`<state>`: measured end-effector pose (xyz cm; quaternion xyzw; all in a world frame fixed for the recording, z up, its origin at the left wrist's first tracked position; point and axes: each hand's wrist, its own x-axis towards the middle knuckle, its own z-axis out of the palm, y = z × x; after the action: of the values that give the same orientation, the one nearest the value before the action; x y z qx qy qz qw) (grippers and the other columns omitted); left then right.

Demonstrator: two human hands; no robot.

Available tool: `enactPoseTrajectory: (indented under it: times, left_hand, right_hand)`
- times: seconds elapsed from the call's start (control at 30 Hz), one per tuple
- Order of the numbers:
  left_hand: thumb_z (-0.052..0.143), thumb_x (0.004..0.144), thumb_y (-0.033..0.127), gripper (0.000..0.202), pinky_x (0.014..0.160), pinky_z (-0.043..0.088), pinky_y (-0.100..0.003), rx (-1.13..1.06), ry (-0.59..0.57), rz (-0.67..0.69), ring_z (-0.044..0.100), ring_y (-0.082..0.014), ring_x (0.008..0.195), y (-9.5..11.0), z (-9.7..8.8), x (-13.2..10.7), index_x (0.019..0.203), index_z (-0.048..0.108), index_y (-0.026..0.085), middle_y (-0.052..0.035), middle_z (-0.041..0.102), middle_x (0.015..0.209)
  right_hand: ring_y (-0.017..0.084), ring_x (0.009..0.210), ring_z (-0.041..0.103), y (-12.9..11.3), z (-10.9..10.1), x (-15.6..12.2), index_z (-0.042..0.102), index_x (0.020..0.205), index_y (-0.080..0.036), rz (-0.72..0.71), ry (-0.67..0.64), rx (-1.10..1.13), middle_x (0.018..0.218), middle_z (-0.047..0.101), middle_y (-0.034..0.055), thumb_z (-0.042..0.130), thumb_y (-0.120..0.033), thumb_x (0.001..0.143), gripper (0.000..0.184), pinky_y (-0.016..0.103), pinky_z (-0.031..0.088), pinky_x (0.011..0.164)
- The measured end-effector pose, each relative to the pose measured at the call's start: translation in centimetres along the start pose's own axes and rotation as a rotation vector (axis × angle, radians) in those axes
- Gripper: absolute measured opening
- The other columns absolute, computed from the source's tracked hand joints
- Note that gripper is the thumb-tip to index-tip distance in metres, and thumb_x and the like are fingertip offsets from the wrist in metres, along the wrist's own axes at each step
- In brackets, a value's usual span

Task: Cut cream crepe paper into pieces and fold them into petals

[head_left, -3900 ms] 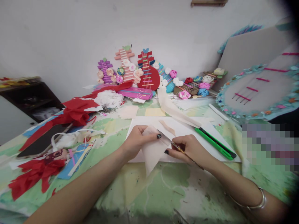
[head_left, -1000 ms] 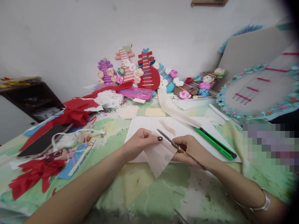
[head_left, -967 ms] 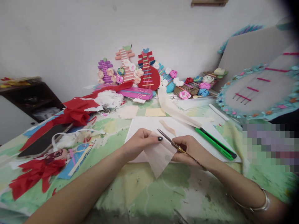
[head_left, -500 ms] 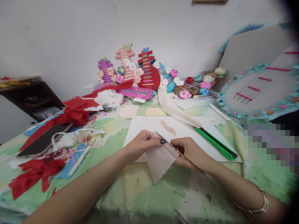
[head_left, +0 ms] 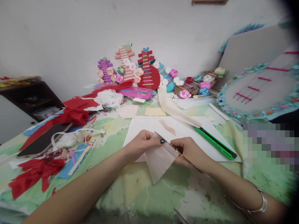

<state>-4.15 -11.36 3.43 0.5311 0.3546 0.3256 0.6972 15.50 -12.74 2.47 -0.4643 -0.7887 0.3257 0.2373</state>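
A folded piece of pale pink crepe paper hangs with its point downward between my hands. My left hand pinches its upper left part between thumb and fingers. My right hand is closed around slim metal scissors, seen edge-on, with gold-toned handles. Their pointed blades lie along the paper's upper edge, the tip close to my left thumb. Beneath and behind my hands is a white sheet, and a narrow offcut of pale paper rests on it.
A green utility knife lies at right, touching a long pale paper strip. Red crepe paper, a dark phone-like slab and a small doll figure lie left. Decorated miniature lutes line the wall.
Almost nothing differs. Both hands, the scissors and the paper stay in nearly the same place, with only a tiny shift.
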Motion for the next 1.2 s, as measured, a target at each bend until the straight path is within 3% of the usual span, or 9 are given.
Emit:
enactPoseTrajectory:
  times: [0.2, 0.43, 0.6, 0.73, 0.83, 1.0, 1.1, 1.2]
  left_hand:
    - [0.074, 0.068, 0.034, 0.025, 0.055, 0.044, -0.02, 0.001, -0.007, 0.0, 0.059, -0.0121, 0.057, -0.1, -0.1, 0.0, 0.069, 0.071, 0.009, -0.0064, 0.067, 0.066]
    - [0.072, 0.071, 0.035, 0.027, 0.055, 0.046, -0.021, -0.008, -0.001, 0.017, 0.061, -0.0138, 0.058, 0.1, -0.5, 0.2, 0.071, 0.072, 0.008, -0.0086, 0.069, 0.067]
    - [0.073, 0.07, 0.031, 0.022, 0.055, 0.047, -0.021, -0.054, 0.154, 0.043, 0.062, -0.0137, 0.057, 0.3, -0.8, 0.4, 0.073, 0.073, 0.009, -0.0082, 0.07, 0.067]
    - [0.076, 0.064, 0.023, 0.021, 0.057, 0.048, -0.022, -0.025, 0.207, 0.058, 0.064, -0.016, 0.063, 0.6, -0.6, 0.4, 0.081, 0.074, 0.01, -0.0098, 0.072, 0.076]
    - [0.077, 0.063, 0.025, 0.023, 0.054, 0.047, -0.021, -0.03, 0.251, 0.071, 0.064, -0.0156, 0.061, 0.4, -0.9, 0.7, 0.079, 0.073, 0.009, -0.01, 0.072, 0.074]
    - [0.074, 0.067, 0.037, 0.029, 0.043, 0.042, -0.021, -0.124, 0.548, 0.11, 0.058, -0.0141, 0.045, -0.9, -3.2, 2.7, 0.064, 0.066, 0.01, -0.0049, 0.064, 0.053]
    - [0.068, 0.073, 0.033, 0.021, 0.052, 0.049, -0.024, -0.156, 0.62, 0.191, 0.063, -0.0153, 0.056, -1.0, -4.1, 3.5, 0.079, 0.067, 0.012, -0.0041, 0.069, 0.066]
    - [0.062, 0.079, 0.03, 0.025, 0.073, 0.053, -0.029, -0.23, 0.516, 0.287, 0.067, -0.0186, 0.082, -0.2, -4.3, 3.3, 0.099, 0.067, 0.016, -0.0064, 0.071, 0.094]
  right_hand:
    - [0.01, 0.056, 0.021, 0.1, 0.2, 0.0, 0.039, 0.049, -0.017, -0.009, 0.017, -0.021, 0.056, 0.022, -0.0038, 0.051, -0.024, 0.06, 0.018, 0.023, 0.017, 0.046]
    - [0.009, 0.052, 0.025, -0.4, -0.4, 0.2, 0.041, 0.046, -0.017, 0.06, 0.099, 0.006, 0.049, 0.024, -0.0053, 0.062, -0.03, 0.059, 0.028, 0.021, 0.018, 0.045]
    - [0.01, 0.046, 0.037, 0.7, -1.7, 0.8, 0.06, 0.064, -0.017, 0.17, 0.23, -0.002, 0.047, 0.043, -0.0047, 0.068, -0.037, 0.062, 0.021, 0.021, 0.026, 0.044]
    - [0.012, 0.049, 0.044, 1.7, -2.8, 1.1, 0.066, 0.078, -0.017, 0.176, 0.403, -0.041, 0.053, 0.051, -0.0027, 0.069, -0.04, 0.065, 0.026, 0.023, 0.03, 0.046]
    - [0.012, 0.049, 0.046, 2.5, -3.1, 1.4, 0.067, 0.087, -0.017, 0.166, 0.487, -0.012, 0.058, 0.054, -0.0012, 0.066, -0.043, 0.069, 0.032, 0.023, 0.032, 0.046]
    - [0.011, 0.047, 0.044, 3.6, -3.1, 1.8, 0.067, 0.088, -0.016, 0.14, 0.58, 0.026, 0.058, 0.056, 0.0, 0.064, -0.052, 0.07, 0.04, 0.023, 0.032, 0.043]
    - [0.011, 0.045, 0.043, 3.8, -3.1, 1.9, 0.067, 0.087, -0.016, 0.141, 0.601, 0.042, 0.056, 0.055, -0.0001, 0.063, -0.055, 0.07, 0.042, 0.023, 0.031, 0.042]
    - [0.011, 0.045, 0.043, 3.8, -3.1, 2.0, 0.066, 0.089, -0.016, 0.131, 0.629, 0.094, 0.057, 0.055, 0.0001, 0.063, -0.055, 0.069, 0.044, 0.023, 0.032, 0.042]
